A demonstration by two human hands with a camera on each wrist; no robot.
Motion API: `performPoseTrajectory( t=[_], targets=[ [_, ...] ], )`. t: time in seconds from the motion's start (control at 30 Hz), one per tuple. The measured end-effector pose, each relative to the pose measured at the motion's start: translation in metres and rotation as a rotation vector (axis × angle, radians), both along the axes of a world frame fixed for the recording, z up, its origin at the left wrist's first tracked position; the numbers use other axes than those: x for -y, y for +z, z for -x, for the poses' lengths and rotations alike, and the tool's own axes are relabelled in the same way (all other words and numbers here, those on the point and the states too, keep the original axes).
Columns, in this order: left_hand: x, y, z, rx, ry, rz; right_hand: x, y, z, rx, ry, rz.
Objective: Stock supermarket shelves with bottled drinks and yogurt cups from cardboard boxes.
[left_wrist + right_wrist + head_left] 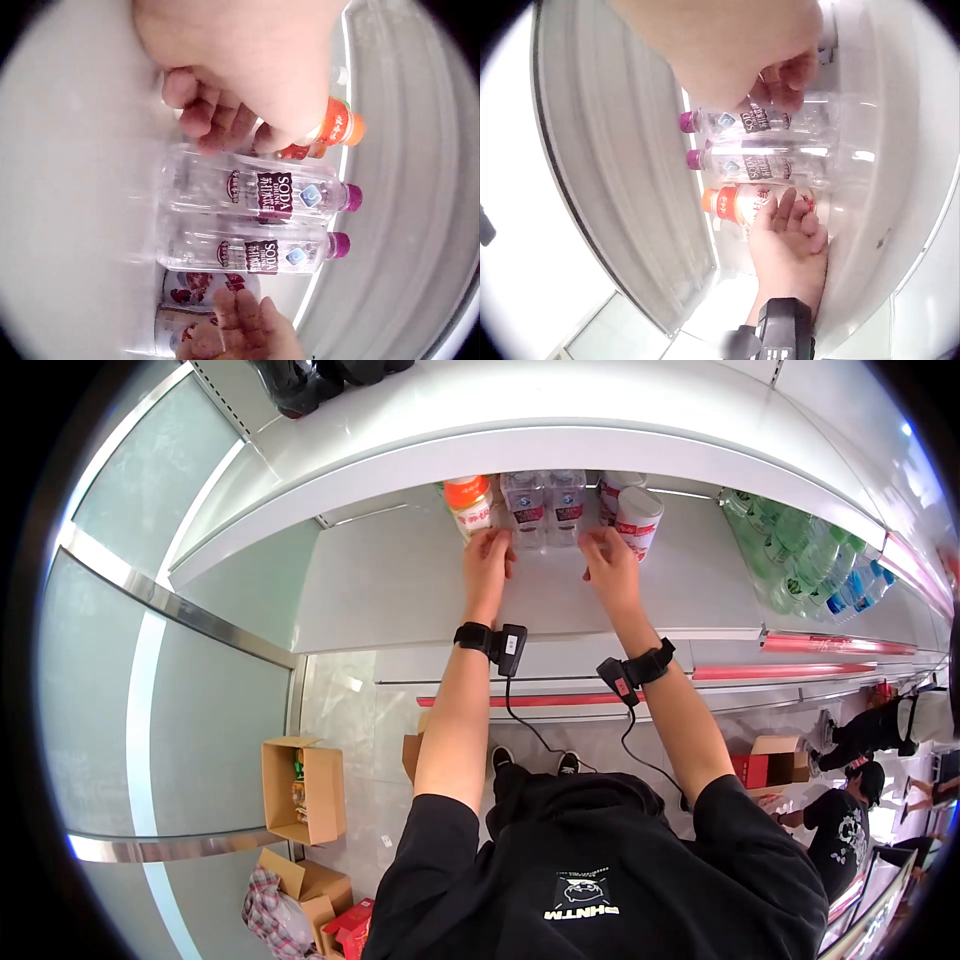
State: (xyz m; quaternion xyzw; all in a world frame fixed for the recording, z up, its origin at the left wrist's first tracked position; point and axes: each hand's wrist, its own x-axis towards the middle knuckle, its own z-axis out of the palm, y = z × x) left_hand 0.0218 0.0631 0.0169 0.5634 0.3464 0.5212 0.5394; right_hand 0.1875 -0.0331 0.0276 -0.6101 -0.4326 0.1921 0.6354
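Note:
On the middle shelf (400, 595) stand two clear soda bottles side by side (566, 510), with purple caps and dark labels in the left wrist view. My left hand (487, 568) is at their left, its loosely curled fingers right by an orange-capped bottle (739, 204) with a white and red label. At the right, my right hand (612, 572) hangs with bent fingers close in front of a white and red can (640, 515); a second can (178, 326) shows beside it in the left wrist view. Neither hand shows anything in its grasp.
Green-tinted bottles (790, 550) and blue-labelled bottles (860, 592) stand farther right on the shelf. The upper shelf's edge (520, 455) overhangs the bottles. An open carton (322, 795) is on the floor at left. People (845, 825) are at the right.

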Motion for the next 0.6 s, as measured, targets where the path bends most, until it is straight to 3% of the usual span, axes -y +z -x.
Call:
performPoseTrajectory(
  t=[0.17, 0.4, 0.6],
  targets=[
    [0.011, 0.006, 0.003, 0.104, 0.025, 0.089, 0.012, -0.011, -0.005, -0.167, -0.030, 0.051],
    [0.070, 0.015, 0.036, 0.019, -0.029, 0.162, 0.012, -0.016, -0.001, 0.009, 0.025, 0.024],
    [0.071, -0.006, 0.034, -0.012, 0.207, 0.017, 0.011, -0.016, -0.002, 0.035, 0.027, 0.049]
  ],
)
